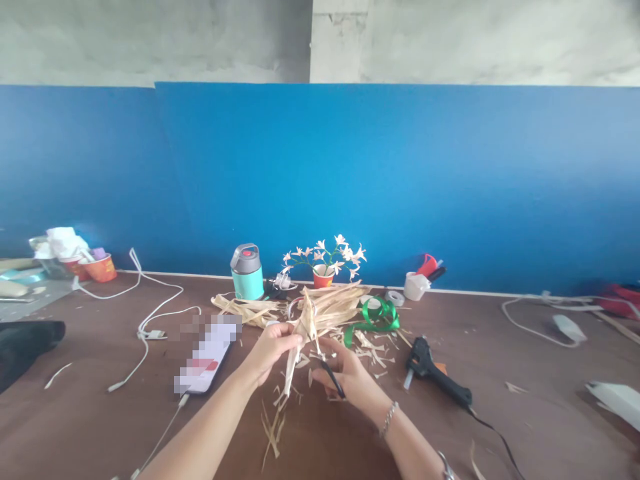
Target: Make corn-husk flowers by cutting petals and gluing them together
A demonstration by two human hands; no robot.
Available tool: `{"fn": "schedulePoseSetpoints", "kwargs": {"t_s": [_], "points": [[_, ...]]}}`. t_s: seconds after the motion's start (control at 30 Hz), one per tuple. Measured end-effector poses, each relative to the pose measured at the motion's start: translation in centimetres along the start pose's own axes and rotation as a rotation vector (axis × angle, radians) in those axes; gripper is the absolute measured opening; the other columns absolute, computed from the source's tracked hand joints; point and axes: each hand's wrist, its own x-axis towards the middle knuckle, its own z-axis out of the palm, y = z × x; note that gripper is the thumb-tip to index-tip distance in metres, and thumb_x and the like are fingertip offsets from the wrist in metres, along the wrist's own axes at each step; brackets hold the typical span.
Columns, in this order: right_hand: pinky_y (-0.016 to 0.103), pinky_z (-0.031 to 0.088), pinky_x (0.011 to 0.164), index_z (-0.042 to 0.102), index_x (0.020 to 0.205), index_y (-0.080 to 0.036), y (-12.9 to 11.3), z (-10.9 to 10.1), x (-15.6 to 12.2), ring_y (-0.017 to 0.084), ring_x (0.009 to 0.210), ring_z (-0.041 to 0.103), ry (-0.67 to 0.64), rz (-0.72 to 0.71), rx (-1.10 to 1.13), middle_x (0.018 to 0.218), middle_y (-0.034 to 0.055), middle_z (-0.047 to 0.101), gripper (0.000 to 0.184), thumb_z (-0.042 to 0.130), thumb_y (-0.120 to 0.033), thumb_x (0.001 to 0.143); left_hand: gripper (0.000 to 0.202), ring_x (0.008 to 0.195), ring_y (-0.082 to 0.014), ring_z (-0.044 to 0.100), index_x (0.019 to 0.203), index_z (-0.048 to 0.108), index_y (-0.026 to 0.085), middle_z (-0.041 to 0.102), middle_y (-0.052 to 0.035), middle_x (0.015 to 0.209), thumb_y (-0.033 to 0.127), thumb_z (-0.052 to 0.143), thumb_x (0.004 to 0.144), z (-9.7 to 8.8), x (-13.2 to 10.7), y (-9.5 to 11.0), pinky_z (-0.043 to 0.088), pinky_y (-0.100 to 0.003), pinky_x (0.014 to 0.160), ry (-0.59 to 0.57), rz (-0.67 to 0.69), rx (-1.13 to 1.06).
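Note:
My left hand [273,350] is closed, thumb against fingers, on a pale dried corn husk [306,323] that stands up above the fingers and hangs down in a narrow strip. Just to its right, my right hand [345,377] grips black-handled scissors [333,380], their tips close to the husk's lower edge. Whether the blades touch the husk is too small to tell. Behind both hands lies a pile of dried husks [340,303], with trimmed scraps [373,350] around it. A green ribbon [383,315] curls beside the pile.
A cup with white flowers [324,275] and a teal flask [248,275] stand at the back. A phone [213,357] lies left, near white cables [165,303]. To the right are a black glue gun [440,377], a tape roll [395,298] and a white cup [415,287].

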Motion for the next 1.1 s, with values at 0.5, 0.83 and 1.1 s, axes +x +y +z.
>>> {"fn": "schedulePoseSetpoints", "kwargs": {"t_s": [0.5,0.83,1.1], "points": [[0.018,0.035,0.038,0.04,0.12,-0.014,-0.08,-0.06,0.0,0.007,0.041,0.046,-0.005,0.025,-0.012,0.054,-0.0059,0.055,0.075,0.075,-0.041,0.059,0.01,0.056,-0.0124,0.053,0.065,0.061,0.014,0.06,0.0014,0.059,0.023,0.065,0.064,-0.55,0.3,-0.13,0.04,-0.024,0.06,0.014,-0.012,0.0],[0.018,0.035,0.04,0.047,0.113,-0.016,0.22,0.33,-0.11,0.008,0.044,0.047,-0.033,0.035,-0.003,0.053,-0.0062,0.054,0.065,0.076,-0.041,0.059,0.011,0.059,-0.0132,0.054,0.062,0.059,0.015,0.06,0.0019,0.059,0.025,0.064,0.064,0.12,0.42,-0.64,0.039,-0.024,0.062,0.154,0.079,0.062],[0.019,0.036,0.042,0.051,0.105,-0.015,-0.24,0.43,-0.13,0.008,0.046,0.047,0.009,-0.021,-0.076,0.054,-0.0048,0.056,0.05,0.073,-0.029,0.062,0.011,0.045,-0.0066,0.041,0.06,0.056,0.015,0.051,0.0049,0.052,0.023,0.062,0.066,0.38,0.26,-0.68,0.029,-0.019,0.047,0.137,0.061,0.067]]}}
